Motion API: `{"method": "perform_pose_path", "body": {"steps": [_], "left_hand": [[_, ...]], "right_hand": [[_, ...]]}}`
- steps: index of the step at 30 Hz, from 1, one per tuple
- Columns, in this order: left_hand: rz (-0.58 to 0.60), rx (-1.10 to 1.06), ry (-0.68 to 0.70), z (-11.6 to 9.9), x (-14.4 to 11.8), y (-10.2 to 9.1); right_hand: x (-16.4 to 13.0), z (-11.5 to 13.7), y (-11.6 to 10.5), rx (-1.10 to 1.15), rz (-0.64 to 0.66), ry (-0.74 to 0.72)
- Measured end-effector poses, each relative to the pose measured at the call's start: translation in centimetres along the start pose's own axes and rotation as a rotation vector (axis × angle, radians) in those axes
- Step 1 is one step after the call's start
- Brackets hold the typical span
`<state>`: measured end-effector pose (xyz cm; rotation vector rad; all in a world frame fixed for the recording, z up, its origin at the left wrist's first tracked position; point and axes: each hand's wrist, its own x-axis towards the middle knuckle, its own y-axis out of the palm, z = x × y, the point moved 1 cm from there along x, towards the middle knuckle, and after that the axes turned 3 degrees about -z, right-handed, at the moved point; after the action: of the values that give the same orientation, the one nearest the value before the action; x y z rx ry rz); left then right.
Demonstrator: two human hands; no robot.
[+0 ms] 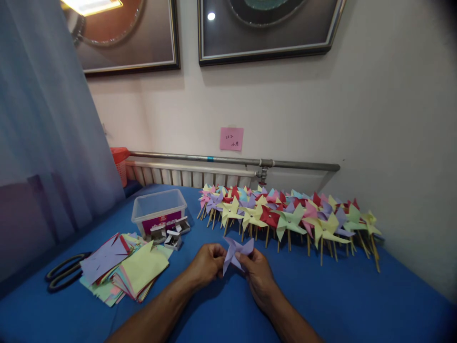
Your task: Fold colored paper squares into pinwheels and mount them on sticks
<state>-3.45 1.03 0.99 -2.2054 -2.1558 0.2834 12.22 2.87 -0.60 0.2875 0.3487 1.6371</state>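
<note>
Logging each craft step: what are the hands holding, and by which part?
Both the left hand and right hand pinch a purple paper pinwheel by its lower folded edges.

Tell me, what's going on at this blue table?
A person is folding a purple paper pinwheel, pinching it between the left hand and right hand above the blue table. A long row of finished pinwheels on sticks lies along the wall. To the left are a stack of cut paper squares, scissors, a clear plastic box and small pin boxes.
</note>
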Motion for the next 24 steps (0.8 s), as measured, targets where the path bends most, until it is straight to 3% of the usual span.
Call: {"method": "perform_pose_path", "body": {"steps": [24], "left_hand": [[-0.012,0.004,-0.011,-0.57,-0.27,0.12]], "right_hand": [[-0.12,0.46,0.38,0.029,0.023,0.007]]}}
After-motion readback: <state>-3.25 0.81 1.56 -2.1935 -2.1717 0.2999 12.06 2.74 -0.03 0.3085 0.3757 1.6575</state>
